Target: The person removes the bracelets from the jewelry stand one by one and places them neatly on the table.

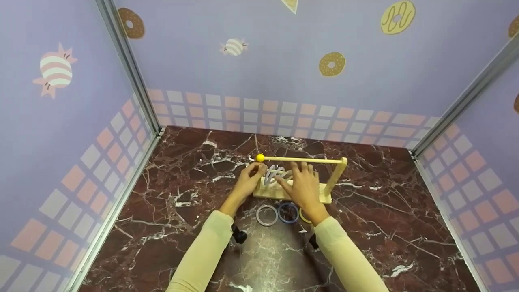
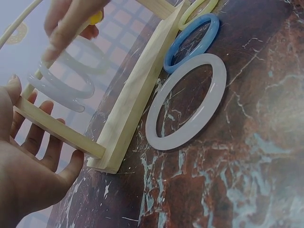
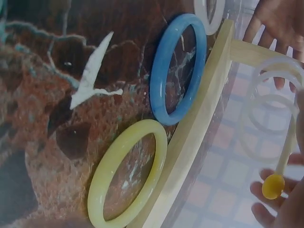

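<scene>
At the centre of the frame a wooden stand [image 1: 271, 192] bears pale rings [image 1: 268, 177] on its lower rod. The left hand [image 1: 245, 182] has thumb and fingers clamped on the stand's left post; the right hand [image 1: 305, 186] has its fingers apart near the rings, though whether it pinches one cannot be told. A white ring [image 2: 219, 85], a blue ring [image 3: 159, 76] and a yellow ring [image 3: 98, 190] lie close along the base's front edge. Marble tabletop [image 1: 162, 202] spreads wide at left and right, out to the wall panels [image 1: 275, 77].
</scene>
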A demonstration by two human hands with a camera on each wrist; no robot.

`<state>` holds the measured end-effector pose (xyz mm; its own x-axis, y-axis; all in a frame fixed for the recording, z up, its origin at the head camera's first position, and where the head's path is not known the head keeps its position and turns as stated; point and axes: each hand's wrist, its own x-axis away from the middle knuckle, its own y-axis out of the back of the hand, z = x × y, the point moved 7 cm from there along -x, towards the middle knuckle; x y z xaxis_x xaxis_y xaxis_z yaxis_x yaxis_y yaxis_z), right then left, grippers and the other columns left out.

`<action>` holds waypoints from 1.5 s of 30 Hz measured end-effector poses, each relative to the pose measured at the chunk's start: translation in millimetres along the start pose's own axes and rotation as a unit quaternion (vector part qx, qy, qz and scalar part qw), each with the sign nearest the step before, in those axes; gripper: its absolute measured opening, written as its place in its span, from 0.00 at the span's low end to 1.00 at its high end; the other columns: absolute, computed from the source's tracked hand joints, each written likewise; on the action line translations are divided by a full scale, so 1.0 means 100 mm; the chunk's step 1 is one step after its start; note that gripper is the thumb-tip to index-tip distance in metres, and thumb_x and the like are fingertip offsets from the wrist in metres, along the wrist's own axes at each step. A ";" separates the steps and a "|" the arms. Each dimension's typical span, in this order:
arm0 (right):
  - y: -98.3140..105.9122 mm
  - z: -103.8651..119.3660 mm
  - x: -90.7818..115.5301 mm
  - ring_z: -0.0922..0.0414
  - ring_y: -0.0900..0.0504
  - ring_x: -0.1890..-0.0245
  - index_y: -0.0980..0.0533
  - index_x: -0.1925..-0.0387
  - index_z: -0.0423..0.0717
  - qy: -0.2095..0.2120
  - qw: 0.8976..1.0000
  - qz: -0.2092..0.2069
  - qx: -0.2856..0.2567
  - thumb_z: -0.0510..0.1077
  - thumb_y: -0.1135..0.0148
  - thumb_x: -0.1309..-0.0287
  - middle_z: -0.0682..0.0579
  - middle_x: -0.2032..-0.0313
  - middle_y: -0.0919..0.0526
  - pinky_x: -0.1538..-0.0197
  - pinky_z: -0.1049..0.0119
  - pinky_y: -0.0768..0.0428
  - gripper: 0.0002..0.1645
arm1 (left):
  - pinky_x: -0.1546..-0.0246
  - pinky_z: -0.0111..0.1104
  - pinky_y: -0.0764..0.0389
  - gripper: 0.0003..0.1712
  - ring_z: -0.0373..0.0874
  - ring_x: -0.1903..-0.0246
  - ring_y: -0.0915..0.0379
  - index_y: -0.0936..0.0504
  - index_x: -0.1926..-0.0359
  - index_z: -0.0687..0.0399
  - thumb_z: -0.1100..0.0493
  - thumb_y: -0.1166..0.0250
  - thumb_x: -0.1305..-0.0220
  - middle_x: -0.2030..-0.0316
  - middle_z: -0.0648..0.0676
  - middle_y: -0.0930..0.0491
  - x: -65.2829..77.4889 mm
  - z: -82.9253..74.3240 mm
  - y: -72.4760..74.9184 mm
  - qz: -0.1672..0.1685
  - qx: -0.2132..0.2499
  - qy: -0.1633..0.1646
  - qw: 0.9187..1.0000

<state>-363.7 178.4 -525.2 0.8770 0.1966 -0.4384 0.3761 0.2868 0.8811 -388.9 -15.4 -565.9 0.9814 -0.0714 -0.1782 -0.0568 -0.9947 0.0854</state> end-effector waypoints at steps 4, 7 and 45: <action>0.04 -0.04 0.00 0.35 0.22 0.47 0.22 0.40 0.42 -0.025 1.000 -0.018 -0.007 0.78 0.40 0.35 0.36 0.47 0.20 0.45 0.38 0.24 0.46 | 0.48 0.34 0.26 0.14 0.42 0.54 0.24 0.15 0.47 0.57 0.52 0.35 0.22 0.55 0.51 0.17 -0.01 0.01 0.00 -0.001 -0.003 0.003 1.000; 0.03 -0.06 -0.01 0.36 0.21 0.48 0.20 0.44 0.41 -0.031 0.999 -0.014 -0.025 0.77 0.39 0.35 0.38 0.50 0.18 0.45 0.39 0.23 0.44 | 0.47 0.34 0.27 0.14 0.42 0.54 0.24 0.15 0.47 0.57 0.52 0.35 0.22 0.55 0.51 0.17 -0.02 0.01 -0.01 -0.004 -0.003 0.002 1.000; 0.20 -0.31 0.05 0.44 0.20 0.55 0.19 0.41 0.35 -0.020 0.986 0.004 -0.163 0.66 0.23 0.42 0.42 0.55 0.14 0.50 0.46 0.22 0.43 | 0.51 0.33 0.26 0.15 0.43 0.54 0.24 0.16 0.46 0.60 0.53 0.35 0.22 0.55 0.53 0.16 0.02 -0.01 -0.01 -0.001 0.010 -0.006 1.000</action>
<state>-360.9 214.4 -515.5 0.8932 0.1641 -0.4186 0.2593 0.5724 0.7779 -386.8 -14.6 -565.4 0.9791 -0.0704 -0.1910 -0.0589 -0.9961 0.0651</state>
